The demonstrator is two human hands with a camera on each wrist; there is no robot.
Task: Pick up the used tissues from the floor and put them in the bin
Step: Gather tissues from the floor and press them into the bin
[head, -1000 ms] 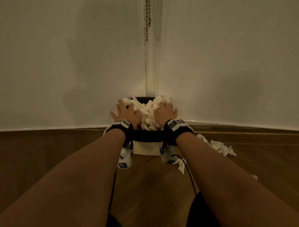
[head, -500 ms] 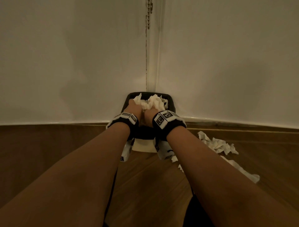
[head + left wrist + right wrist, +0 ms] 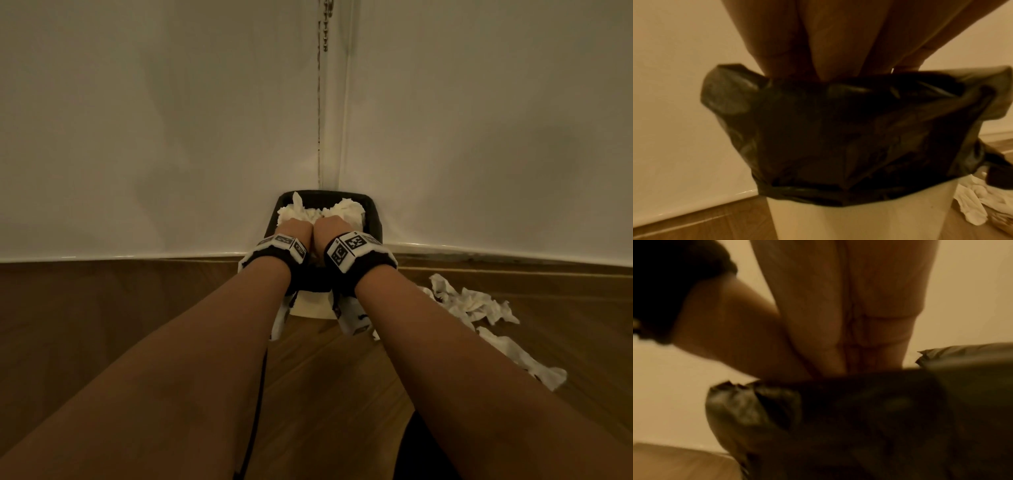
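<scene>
A white bin (image 3: 313,305) with a black liner (image 3: 371,219) stands in the corner of the room, packed with crumpled white tissues (image 3: 347,209). Both my hands are pushed down into it side by side, left hand (image 3: 295,229) and right hand (image 3: 331,226), and press on the tissues. In the left wrist view my left hand (image 3: 818,48) reaches straight down behind the liner's rim (image 3: 838,129), fingertips hidden. The right wrist view shows my right hand (image 3: 849,313) doing the same at the liner (image 3: 859,418). More tissues (image 3: 474,303) lie on the floor to the bin's right.
White walls meet right behind the bin, with a bead chain (image 3: 327,24) hanging in the corner. The floor (image 3: 154,308) is brown wood. A long tissue strip (image 3: 524,363) trails toward me on the right. Loose tissue (image 3: 972,203) lies by the bin's base.
My hands went from lying spread on top of a heaped pile to being sunk into the bin close together. The tissue heap has been pushed down to about rim level.
</scene>
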